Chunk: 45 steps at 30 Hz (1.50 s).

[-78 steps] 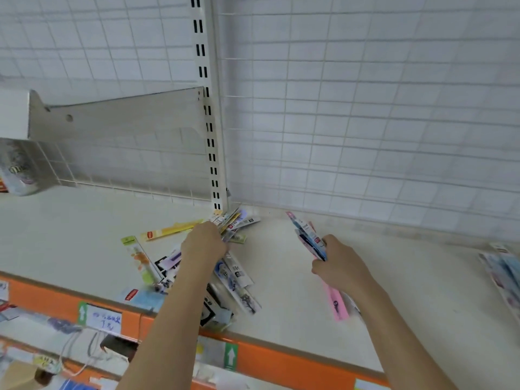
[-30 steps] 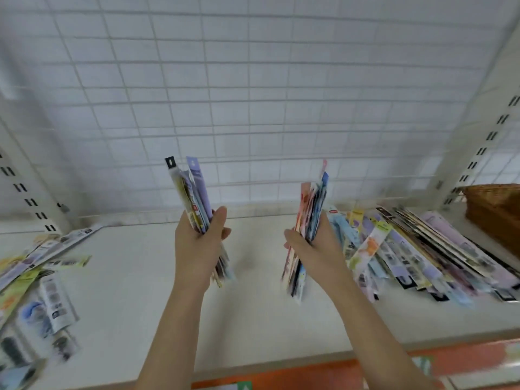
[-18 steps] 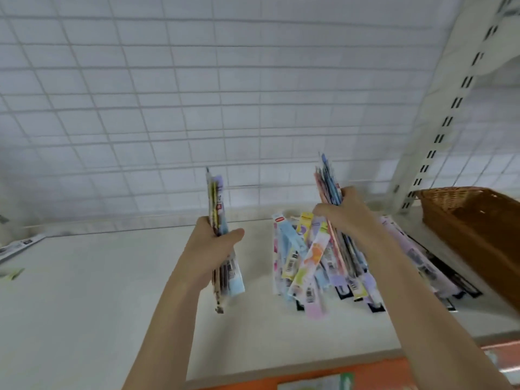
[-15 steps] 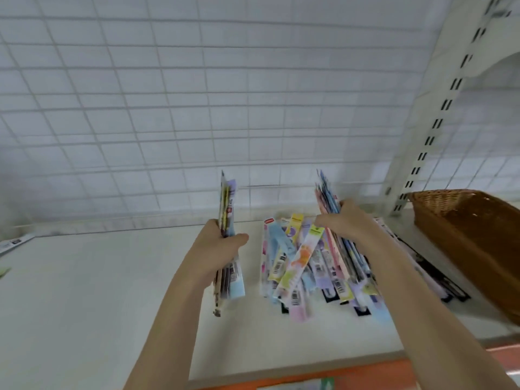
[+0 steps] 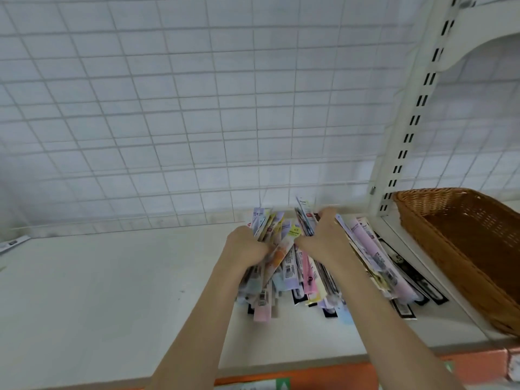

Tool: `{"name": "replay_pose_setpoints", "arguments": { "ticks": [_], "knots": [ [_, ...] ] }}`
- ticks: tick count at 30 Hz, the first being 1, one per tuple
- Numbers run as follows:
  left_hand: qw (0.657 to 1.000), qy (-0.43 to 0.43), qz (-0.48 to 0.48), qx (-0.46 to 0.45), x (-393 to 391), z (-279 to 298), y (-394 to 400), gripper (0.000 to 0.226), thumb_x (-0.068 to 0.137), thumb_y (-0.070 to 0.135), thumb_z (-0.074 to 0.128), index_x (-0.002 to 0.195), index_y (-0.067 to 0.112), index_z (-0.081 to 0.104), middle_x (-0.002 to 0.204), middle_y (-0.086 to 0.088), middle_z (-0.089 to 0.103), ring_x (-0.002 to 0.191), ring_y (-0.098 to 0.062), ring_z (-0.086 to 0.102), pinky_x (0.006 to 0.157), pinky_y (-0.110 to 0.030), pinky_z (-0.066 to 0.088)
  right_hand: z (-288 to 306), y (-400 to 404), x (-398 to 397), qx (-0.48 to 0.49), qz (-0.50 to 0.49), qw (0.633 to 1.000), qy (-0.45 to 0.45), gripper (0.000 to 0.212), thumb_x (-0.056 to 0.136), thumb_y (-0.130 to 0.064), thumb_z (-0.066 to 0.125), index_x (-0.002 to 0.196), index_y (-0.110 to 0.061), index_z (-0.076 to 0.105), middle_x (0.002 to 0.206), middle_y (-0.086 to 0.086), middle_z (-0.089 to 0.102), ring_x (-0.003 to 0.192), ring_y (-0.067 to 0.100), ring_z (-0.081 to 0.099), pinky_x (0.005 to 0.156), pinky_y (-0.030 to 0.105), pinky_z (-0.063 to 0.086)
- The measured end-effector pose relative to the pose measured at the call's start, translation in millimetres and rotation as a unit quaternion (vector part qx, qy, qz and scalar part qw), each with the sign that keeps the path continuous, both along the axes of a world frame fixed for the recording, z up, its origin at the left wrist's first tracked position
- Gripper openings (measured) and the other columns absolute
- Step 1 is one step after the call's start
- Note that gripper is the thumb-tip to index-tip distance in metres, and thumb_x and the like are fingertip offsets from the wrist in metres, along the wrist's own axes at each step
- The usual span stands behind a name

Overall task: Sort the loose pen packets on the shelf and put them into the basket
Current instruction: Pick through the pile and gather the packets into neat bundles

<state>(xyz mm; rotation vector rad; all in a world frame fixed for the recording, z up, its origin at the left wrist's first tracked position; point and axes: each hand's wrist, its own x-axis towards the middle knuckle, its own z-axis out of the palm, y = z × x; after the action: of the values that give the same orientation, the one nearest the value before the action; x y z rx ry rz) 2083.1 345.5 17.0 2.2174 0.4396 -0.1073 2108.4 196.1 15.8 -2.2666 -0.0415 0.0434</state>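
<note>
Both hands down in the pile of pen packets [image 5: 306, 274] on the shelf [image 5: 112, 291], mid-shelf, just left of the upright post [image 5: 405, 128]. Left hand [image 5: 246, 246] curled round a sheaf of packets at the pile's left edge, tops fanned upward past the knuckles. Right hand [image 5: 323, 239] curled round a second sheaf at the pile's far middle, thumb side inward; more packets lying flat beneath and to its right. Hands close together, nearly touching across a yellow-tagged packet.

Long axis of the packets: roughly front to back, hang-tab ends toward the wire grid back wall [image 5: 197, 108], barcode ends toward the shelf's front lip. Rightmost packets slanted, near ends splayed toward the basket.

Basket [image 5: 461, 243]: wicker, to the right, past the post, on the neighbouring bay; its near side wall just beside the outermost packets. Interior as far as seen shows no packets.

Key relation: basket lies right of both hands, right hand the nearer. Likely a rightward carry, lifting over the rim, packets kept lengthwise to match the basket's long side. Left-hand sheaf would have to cross the pile first.

A stray packet [image 5: 14, 243] at far left edge of shelf, well apart.
</note>
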Motion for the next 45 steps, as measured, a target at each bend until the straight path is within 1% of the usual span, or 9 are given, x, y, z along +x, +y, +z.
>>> {"name": "replay_pose_setpoints", "arguments": {
  "ticks": [3, 6, 8, 11, 19, 23, 27, 36, 45],
  "knots": [
    [0.999, -0.014, 0.028, 0.007, -5, 1, -2, 0.022, 0.084, 0.025, 0.065, 0.083, 0.006, 0.054, 0.088, -0.007, 0.053, 0.075, -0.021, 0.051, 0.052, -0.022, 0.036, -2, 1, -2, -0.012, 0.012, 1.000, -0.008, 0.059, 0.079, -0.018, 0.069, 0.124, -0.008, 0.031, 0.090, 0.005, 0.049, 0.066, 0.013, 0.045, 0.048, 0.023, 0.031],
    [0.998, -0.017, 0.050, 0.020, -8, 1, 6, 0.047, 0.084, 0.029, 0.065, 0.120, 0.002, 0.049, 0.109, -0.011, 0.054, 0.098, -0.026, 0.054, 0.068, -0.025, 0.039, -3, 6, 0, -0.041, 0.016, 0.999, -0.017, 0.058, 0.078, -0.020, 0.072, 0.122, -0.008, 0.036, 0.115, 0.013, 0.051, 0.091, 0.023, 0.050, 0.060, 0.026, 0.037],
    [0.999, -0.005, 0.045, 0.019, -9, -1, 11, 0.033, 0.082, 0.030, 0.066, 0.102, 0.007, 0.053, 0.097, -0.007, 0.056, 0.087, -0.023, 0.054, 0.058, -0.024, 0.039, -3, 9, 0, -0.075, 0.029, 0.997, -0.009, 0.060, 0.079, -0.018, 0.071, 0.127, -0.007, 0.037, 0.123, 0.016, 0.049, 0.106, 0.027, 0.050, 0.075, 0.028, 0.040],
    [0.999, 0.018, 0.022, 0.025, -10, -5, 14, 0.025, 0.080, 0.029, 0.068, 0.077, 0.012, 0.051, 0.076, -0.003, 0.054, 0.075, -0.021, 0.054, 0.049, -0.023, 0.036, -4, 12, -3, -0.115, 0.043, 0.992, -0.012, 0.053, 0.082, -0.016, 0.067, 0.127, -0.008, 0.040, 0.124, 0.016, 0.047, 0.109, 0.027, 0.049, 0.079, 0.027, 0.038],
    [1.000, 0.016, 0.001, 0.011, -15, -7, 11, 0.023, 0.083, 0.033, 0.066, 0.081, 0.014, 0.053, 0.080, 0.000, 0.056, 0.074, -0.015, 0.055, 0.056, -0.022, 0.042, -2, 15, -8, -0.181, 0.027, 0.983, -0.030, 0.047, 0.090, -0.030, 0.054, 0.127, -0.003, 0.047, 0.128, 0.019, 0.049, 0.121, 0.032, 0.044, 0.102, 0.038, 0.040],
    [1.000, 0.004, 0.018, 0.022, -20, -6, 20, 0.056, 0.089, 0.041, 0.057, 0.131, 0.006, 0.044, 0.117, -0.009, 0.056, 0.108, -0.024, 0.053, 0.081, -0.028, 0.040, -1, 24, -11, -0.205, 0.021, 0.976, -0.068, 0.046, 0.094, -0.030, 0.047, 0.131, -0.004, 0.045, 0.133, 0.015, 0.047, 0.125, 0.030, 0.041, 0.105, 0.037, 0.034],
    [0.997, -0.053, 0.048, 0.020, -36, -8, 47, 0.066, 0.090, 0.042, 0.054, 0.145, 0.012, 0.031, 0.146, -0.005, 0.041, 0.131, -0.022, 0.042, 0.101, -0.032, 0.037, 2, 46, -18, -0.191, 0.031, 0.971, -0.139, 0.038, 0.095, -0.028, 0.042, 0.125, -0.006, 0.050, 0.126, 0.012, 0.052, 0.119, 0.028, 0.046, 0.105, 0.036, 0.034],
    [0.971, -0.193, 0.099, 0.105, -115, -26, 157, 0.023, 0.091, 0.023, 0.058, 0.110, 0.014, 0.065, 0.087, 0.011, 0.062, 0.076, 0.004, 0.057, 0.067, -0.005, 0.038, -12, 146, -70, -0.059, 0.133, 0.975, -0.169, 0.023, 0.093, -0.024, 0.050, 0.112, -0.015, 0.061, 0.104, 0.001, 0.066, 0.094, 0.018, 0.061, 0.082, 0.032, 0.049],
    [0.945, -0.186, 0.149, 0.223, -203, -25, 336, 0.016, 0.093, 0.023, 0.053, 0.092, 0.013, 0.066, 0.068, 0.006, 0.057, 0.054, -0.010, 0.049, 0.056, -0.021, 0.039, -38, 301, -137, -0.085, 0.211, 0.967, -0.114, 0.012, 0.089, -0.025, 0.057, 0.096, -0.022, 0.066, 0.077, -0.009, 0.064, 0.073, 0.015, 0.061, 0.073, 0.030, 0.048]
  ]
}}
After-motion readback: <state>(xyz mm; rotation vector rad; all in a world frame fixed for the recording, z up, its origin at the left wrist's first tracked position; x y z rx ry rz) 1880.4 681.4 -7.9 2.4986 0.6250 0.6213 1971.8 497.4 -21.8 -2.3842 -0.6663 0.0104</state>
